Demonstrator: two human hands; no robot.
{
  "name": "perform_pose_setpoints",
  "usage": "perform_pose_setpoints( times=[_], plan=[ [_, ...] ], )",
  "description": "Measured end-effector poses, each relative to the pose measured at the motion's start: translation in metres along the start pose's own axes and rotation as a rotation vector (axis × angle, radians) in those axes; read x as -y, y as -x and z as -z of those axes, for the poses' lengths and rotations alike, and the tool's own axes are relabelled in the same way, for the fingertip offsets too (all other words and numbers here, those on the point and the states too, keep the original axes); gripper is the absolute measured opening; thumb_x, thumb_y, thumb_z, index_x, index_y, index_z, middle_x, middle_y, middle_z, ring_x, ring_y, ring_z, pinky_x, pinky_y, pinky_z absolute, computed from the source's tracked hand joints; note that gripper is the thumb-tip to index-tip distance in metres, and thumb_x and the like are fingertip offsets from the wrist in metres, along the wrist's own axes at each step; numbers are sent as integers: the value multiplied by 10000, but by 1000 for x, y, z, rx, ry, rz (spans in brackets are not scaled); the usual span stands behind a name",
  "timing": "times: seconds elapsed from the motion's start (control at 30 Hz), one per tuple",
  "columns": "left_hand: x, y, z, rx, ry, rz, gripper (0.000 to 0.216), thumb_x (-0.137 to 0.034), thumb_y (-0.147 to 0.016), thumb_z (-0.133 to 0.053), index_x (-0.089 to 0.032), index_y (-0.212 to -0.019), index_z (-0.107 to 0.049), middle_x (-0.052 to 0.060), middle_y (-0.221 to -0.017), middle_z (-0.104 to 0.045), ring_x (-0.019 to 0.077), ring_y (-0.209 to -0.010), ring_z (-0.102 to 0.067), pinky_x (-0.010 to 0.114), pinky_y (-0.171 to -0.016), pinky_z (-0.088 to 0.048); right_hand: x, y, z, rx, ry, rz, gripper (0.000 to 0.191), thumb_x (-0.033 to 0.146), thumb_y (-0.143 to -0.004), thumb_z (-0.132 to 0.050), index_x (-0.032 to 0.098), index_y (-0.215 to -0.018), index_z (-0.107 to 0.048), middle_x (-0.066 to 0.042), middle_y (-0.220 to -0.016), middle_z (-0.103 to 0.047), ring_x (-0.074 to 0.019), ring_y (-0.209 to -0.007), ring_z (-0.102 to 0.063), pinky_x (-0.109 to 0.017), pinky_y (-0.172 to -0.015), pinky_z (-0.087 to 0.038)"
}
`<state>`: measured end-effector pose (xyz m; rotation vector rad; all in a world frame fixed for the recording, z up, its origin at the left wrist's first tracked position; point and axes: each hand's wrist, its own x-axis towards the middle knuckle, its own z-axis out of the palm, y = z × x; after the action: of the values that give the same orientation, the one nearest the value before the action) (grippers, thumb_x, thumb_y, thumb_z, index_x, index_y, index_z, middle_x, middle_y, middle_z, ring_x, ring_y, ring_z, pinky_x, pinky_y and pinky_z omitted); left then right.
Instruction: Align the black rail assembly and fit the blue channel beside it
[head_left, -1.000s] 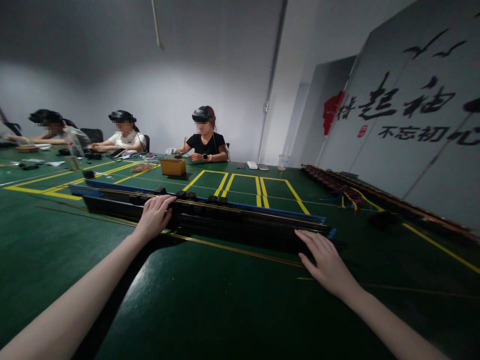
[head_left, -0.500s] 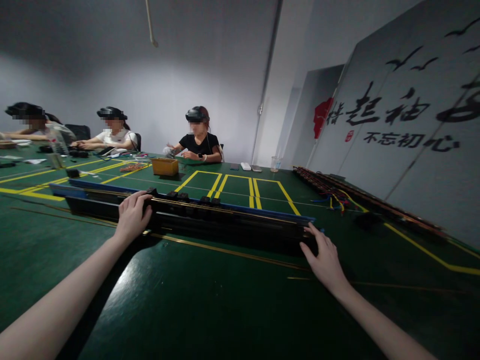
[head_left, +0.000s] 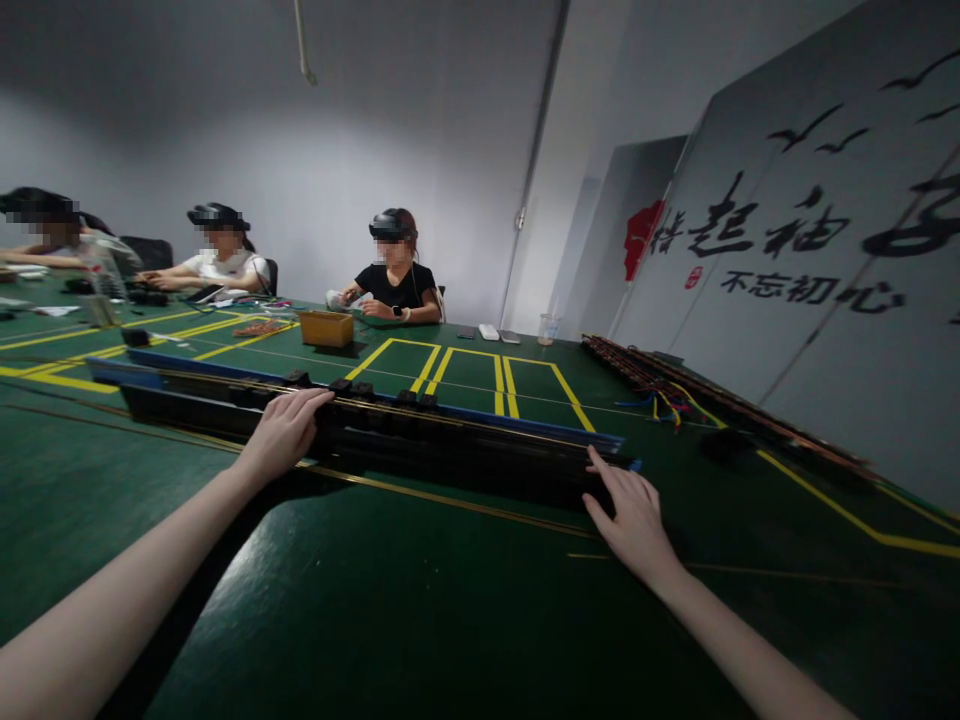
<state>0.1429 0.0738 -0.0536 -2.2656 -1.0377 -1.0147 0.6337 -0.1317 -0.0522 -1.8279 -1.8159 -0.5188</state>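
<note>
Hands, both flat, gripping nothing: left hand (head_left: 283,435) lies across one long black rail (head_left: 465,455), right hand (head_left: 630,512) spreads on its end; three people (head_left: 395,288) beyond.

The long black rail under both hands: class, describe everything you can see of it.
The long black rail lies flat across the green table and looks like matt dark plastic or metal. Small black blocks sit along its top. A blue strip lies just behind it, a thin brass-coloured rod just in front. The left hand rests over its top near the middle; the right hand, fingers spread, touches its right end.
</note>
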Motion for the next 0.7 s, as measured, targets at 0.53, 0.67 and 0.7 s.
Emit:
perform_pose_setpoints(
  times=[0.53, 0.67, 0.7],
  plan=[
    [9, 1, -2, -60, -24, 173, 349, -299, -928, -350, -181, -1191, -547, 123, -1179, -597, 285, -1128, -523, 437, -984, -354, 10, -3, 1, 53, -75, 52, 680, 358, -951, -407, 306, -1550, -89, -59, -1228, -603, -252, -1186, -518, -477, -1029, -350],
    [9, 1, -2, -53, -36, 169, 351, -304, -935, -338, -171, -1186, -543, 123, -1180, -596, 286, -1124, -522, 432, -975, -360, 23, -7, -6, 42, -142, 75, 709, 340, -942, -435, 303, -1549, -72, -59, -1251, -594, -249, -1198, -513, -491, -1049, -327],
    [9, 1, -2, -53, -39, 166, 351, -304, -937, -334, -166, -1184, -542, 124, -1180, -597, 287, -1122, -523, 432, -973, -361, 27, -8, -8, 45, -157, 78, 714, 335, -937, -446, 305, -1548, -78, -57, -1257, -592, -249, -1205, -507, -494, -1054, -321]
  ],
)
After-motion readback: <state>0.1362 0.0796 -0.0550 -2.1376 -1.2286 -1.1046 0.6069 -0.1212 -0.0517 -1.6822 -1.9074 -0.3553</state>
